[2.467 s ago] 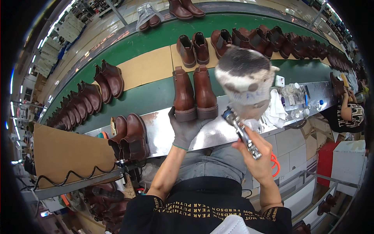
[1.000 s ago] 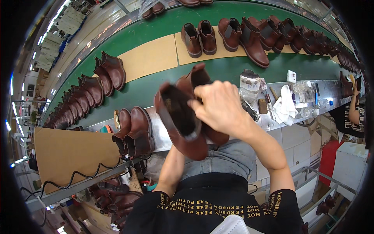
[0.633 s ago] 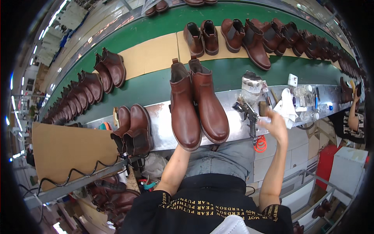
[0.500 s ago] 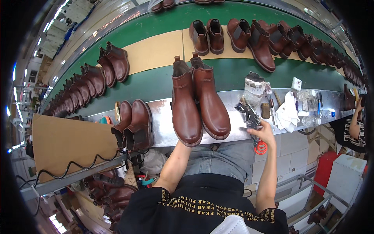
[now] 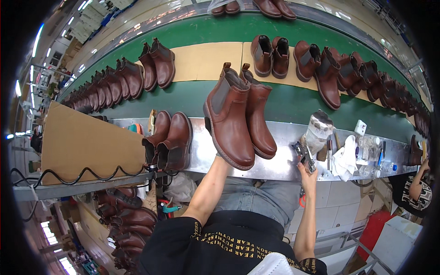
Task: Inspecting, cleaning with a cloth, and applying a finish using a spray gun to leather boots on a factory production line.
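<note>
A pair of brown leather Chelsea boots is held up over the bench, toes toward me. My left hand bears the pair from below; the boots hide nearly all of its fingers. The near boot shows its dark elastic side panel. My right hand is wrapped round a dark metal spray gun, low over the bench front. Just beyond the gun stands a stained, plastic-wrapped container. Another brown pair lies on the bench to the left.
Beyond the metal bench runs a green conveyor with rows of brown boots. A white cloth and small bottles lie at right. A cardboard sheet stands left, with a black coiled hose before it. Another person works far right.
The held boots have turned so that their side panel shows, toes swinging slightly right. My view has shifted, and my right hand stays on the spray gun.
</note>
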### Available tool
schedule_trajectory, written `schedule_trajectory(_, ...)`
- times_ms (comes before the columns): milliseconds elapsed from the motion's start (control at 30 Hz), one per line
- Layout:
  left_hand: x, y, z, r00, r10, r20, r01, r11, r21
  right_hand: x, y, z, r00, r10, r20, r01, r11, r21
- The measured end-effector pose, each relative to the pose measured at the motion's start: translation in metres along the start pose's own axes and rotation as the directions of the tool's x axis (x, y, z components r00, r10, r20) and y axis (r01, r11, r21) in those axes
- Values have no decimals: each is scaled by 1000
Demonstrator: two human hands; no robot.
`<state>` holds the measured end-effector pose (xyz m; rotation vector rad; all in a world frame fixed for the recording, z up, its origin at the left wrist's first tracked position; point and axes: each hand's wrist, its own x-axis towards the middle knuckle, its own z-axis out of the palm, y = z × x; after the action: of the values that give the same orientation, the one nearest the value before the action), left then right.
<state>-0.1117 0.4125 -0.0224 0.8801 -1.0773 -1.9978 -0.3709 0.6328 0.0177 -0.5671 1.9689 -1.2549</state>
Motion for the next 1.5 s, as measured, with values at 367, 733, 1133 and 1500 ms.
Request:
schedule_trajectory(367,27,7,-29,996,-54,-75,51,998,-42,-76,-193,44,915,-159,371,106,981,160)
schedule_trajectory(733,37,-4,-25,988,-58,-142,49,996,-68,-58,-211,79,886,-396,240,419,907,-49)
schedule_trajectory(1133,108,71,-93,968,115,-223,-134,988,-71,8,-77,15,991,-109,-81,106,994,-41)
schedule_trajectory(1500,285,201,-270,903,53,-426,59,967,246,12,-17,-7,960,233,-156,-257,953,-159)
